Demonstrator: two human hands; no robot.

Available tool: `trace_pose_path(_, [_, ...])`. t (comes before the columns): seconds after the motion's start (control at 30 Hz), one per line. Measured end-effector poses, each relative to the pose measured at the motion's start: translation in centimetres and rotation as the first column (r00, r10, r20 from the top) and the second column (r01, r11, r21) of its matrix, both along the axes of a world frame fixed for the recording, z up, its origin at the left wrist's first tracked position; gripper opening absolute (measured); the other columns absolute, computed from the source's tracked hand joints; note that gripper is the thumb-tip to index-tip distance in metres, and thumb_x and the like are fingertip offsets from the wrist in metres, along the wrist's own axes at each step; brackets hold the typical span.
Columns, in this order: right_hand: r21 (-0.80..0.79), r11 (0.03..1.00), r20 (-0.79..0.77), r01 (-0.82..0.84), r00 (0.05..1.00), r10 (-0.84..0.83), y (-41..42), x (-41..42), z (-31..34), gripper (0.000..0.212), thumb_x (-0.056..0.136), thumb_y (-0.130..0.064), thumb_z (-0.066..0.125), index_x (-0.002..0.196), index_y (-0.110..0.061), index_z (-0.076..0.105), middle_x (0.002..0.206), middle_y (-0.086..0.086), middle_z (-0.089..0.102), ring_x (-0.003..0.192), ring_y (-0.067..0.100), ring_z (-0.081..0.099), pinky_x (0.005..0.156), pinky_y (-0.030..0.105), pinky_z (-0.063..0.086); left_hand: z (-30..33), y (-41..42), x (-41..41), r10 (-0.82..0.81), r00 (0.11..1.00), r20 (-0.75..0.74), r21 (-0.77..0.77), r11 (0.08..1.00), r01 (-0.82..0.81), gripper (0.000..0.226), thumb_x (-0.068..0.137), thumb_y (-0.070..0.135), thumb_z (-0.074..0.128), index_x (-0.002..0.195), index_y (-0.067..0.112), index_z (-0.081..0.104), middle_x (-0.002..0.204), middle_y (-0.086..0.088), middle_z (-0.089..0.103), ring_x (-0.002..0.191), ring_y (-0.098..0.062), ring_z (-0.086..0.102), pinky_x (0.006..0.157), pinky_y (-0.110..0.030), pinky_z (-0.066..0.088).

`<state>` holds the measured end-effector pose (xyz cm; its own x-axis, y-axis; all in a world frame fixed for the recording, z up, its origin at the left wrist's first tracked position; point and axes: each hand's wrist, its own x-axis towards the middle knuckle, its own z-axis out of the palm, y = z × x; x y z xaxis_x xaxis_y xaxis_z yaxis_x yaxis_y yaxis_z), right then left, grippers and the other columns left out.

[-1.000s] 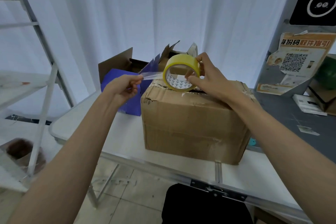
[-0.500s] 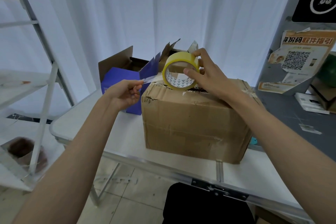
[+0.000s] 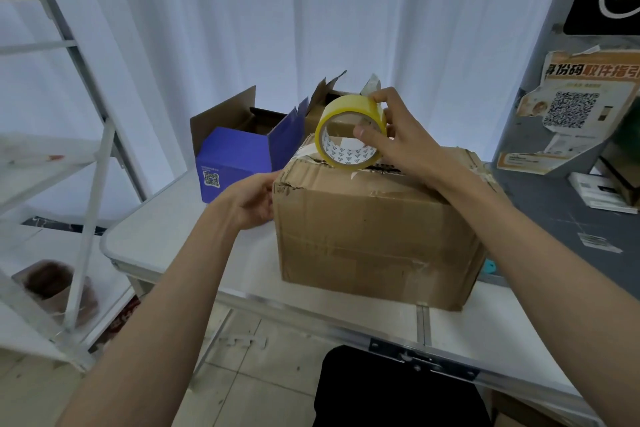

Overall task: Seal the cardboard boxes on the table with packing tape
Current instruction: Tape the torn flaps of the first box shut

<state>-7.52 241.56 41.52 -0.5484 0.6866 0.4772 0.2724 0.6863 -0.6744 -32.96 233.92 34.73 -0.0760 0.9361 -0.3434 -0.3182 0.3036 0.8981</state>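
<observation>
A worn brown cardboard box (image 3: 374, 236) stands on the white folding table (image 3: 166, 229), flaps closed. My right hand (image 3: 398, 142) holds a yellow roll of packing tape (image 3: 346, 135) upright on the box's top, near its left edge. A clear strip runs from the roll over that edge. My left hand (image 3: 252, 198) presses against the box's upper left side where the strip comes down; its fingertips are hidden behind the corner. Behind stand a purple box (image 3: 232, 163) with open flaps and another open brown box (image 3: 322, 107).
A white metal shelf rack (image 3: 69, 149) stands at the left. A grey surface (image 3: 561, 215) at the right carries papers and a poster with a QR code (image 3: 571, 114). White curtains hang behind. A black seat (image 3: 391, 388) sits below the table's front edge.
My left hand has gone down and right, from holding the strip in the air to the box's left side. The roll has come down onto the box top.
</observation>
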Motion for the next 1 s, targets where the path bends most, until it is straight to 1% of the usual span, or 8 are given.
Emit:
trace_pose_path(0.13, [-0.002, 1.000, 0.069, 0.022, 0.997, -0.022, 0.3, 0.2, -0.2, 0.042, 0.095, -0.031, 0.065, 0.124, -0.035, 0.034, 0.097, -0.011, 0.058, 0.096, 0.014, 0.062, 0.086, 0.037, 0.054, -0.8, 0.0, 0.1, 0.065, 0.978, -0.200, 0.035, 0.998, -0.059, 0.041, 0.098, 0.026, 0.060, 0.131, 0.002, 0.057, 0.130, -0.020, 0.062, 0.108, -0.027, 0.060, 0.095, -0.040, 0.049])
trace_pose_path(0.23, [-0.007, 1.000, 0.090, 0.028, 0.996, -0.027, 0.3, 0.4, -0.2, 0.043, 0.096, -0.029, 0.064, 0.124, -0.035, 0.033, 0.099, -0.004, 0.063, 0.099, 0.017, 0.064, 0.091, 0.040, 0.054, 0.7, 0.1, -0.4, 0.333, 0.804, -0.492, 0.368, 0.917, -0.154, 0.030, 0.097, 0.023, 0.063, 0.127, 0.017, 0.064, 0.130, -0.006, 0.063, 0.112, -0.017, 0.061, 0.089, -0.030, 0.052])
trace_pose_path(0.3, [0.004, 0.999, 0.081, 0.032, 0.996, -0.032, 0.2, 0.3, -0.2, 0.040, 0.096, -0.029, 0.063, 0.123, -0.037, 0.034, 0.099, 0.000, 0.064, 0.097, 0.019, 0.065, 0.090, 0.037, 0.054, 2.7, -0.2, -0.1, 0.363, 0.715, -0.597, 0.509, 0.861, -0.012, 0.030, 0.104, 0.020, 0.052, 0.127, 0.031, 0.066, 0.131, 0.011, 0.062, 0.122, -0.007, 0.056, 0.099, -0.024, 0.047])
trace_pose_path(0.4, [0.036, 0.999, 0.049, 0.038, 0.998, -0.039, 0.0, 0.2, -0.2, 0.039, 0.097, -0.030, 0.062, 0.125, -0.039, 0.037, 0.098, -0.004, 0.063, 0.096, 0.018, 0.065, 0.084, 0.029, 0.053, 5.5, -0.9, 1.7, 0.122, 0.599, -0.791, 0.362, 0.883, 0.298, 0.049, 0.106, 0.018, 0.040, 0.117, 0.061, 0.061, 0.115, 0.040, 0.061, 0.109, 0.007, 0.056, 0.086, -0.003, 0.042])
trace_pose_path(0.57, [0.057, 0.997, 0.033, 0.045, 0.998, -0.047, -0.5, 0.2, -0.1, 0.042, 0.099, -0.022, 0.057, 0.136, -0.033, 0.041, 0.101, 0.001, 0.065, 0.097, 0.025, 0.068, 0.089, 0.034, 0.054, 5.6, -0.4, 2.6, -0.168, 0.403, -0.900, 0.076, 0.849, 0.523, 0.041, 0.106, 0.038, 0.043, 0.136, 0.061, 0.029, 0.133, 0.036, 0.041, 0.119, 0.006, 0.045, 0.097, -0.014, 0.034])
trace_pose_path(0.67, [0.041, 0.998, 0.034, 0.055, 0.998, -0.057, -0.8, -0.4, 0.1, 0.042, 0.099, -0.018, 0.053, 0.136, -0.034, 0.044, 0.104, -0.001, 0.065, 0.096, 0.020, 0.066, 0.085, 0.023, 0.051, 5.8, -0.4, 2.3, -0.223, 0.363, -0.905, 0.027, 0.821, 0.571, 0.047, 0.105, 0.041, 0.043, 0.145, 0.055, 0.022, 0.151, 0.024, 0.030, 0.134, -0.003, 0.035, 0.112, -0.027, 0.030])
trace_pose_path(0.77, [0.080, 0.976, -0.197, 0.203, 0.963, -0.184, -0.9, 0.4, 0.8, 0.045, 0.087, 0.002, 0.049, 0.118, -0.028, 0.061, 0.109, -0.005, 0.067, 0.095, 0.003, 0.058, 0.078, 0.007, 0.041, 5.6, -0.3, 1.8, -0.221, 0.313, -0.924, -0.015, 0.838, 0.545, 0.063, 0.105, 0.047, 0.041, 0.157, 0.047, 0.007, 0.165, 0.019, 0.010, 0.148, -0.011, 0.020, 0.120, -0.034, 0.020])
trace_pose_path(1.0, [0.141, 0.904, -0.205, 0.404, 0.905, -0.373, -0.2, 2.3, 1.1, 0.035, 0.083, 0.002, 0.060, 0.110, -0.015, 0.074, 0.106, 0.007, 0.071, 0.095, 0.016, 0.059, 0.077, 0.011, 0.040, 5.9, -0.8, 2.0, -0.147, 0.243, -0.959, -0.005, 0.865, 0.502, 0.076, 0.097, 0.064, 0.042, 0.158, 0.046, -0.001, 0.166, 0.024, 0.002, 0.152, -0.011, 0.012, 0.122, -0.036, 0.017])
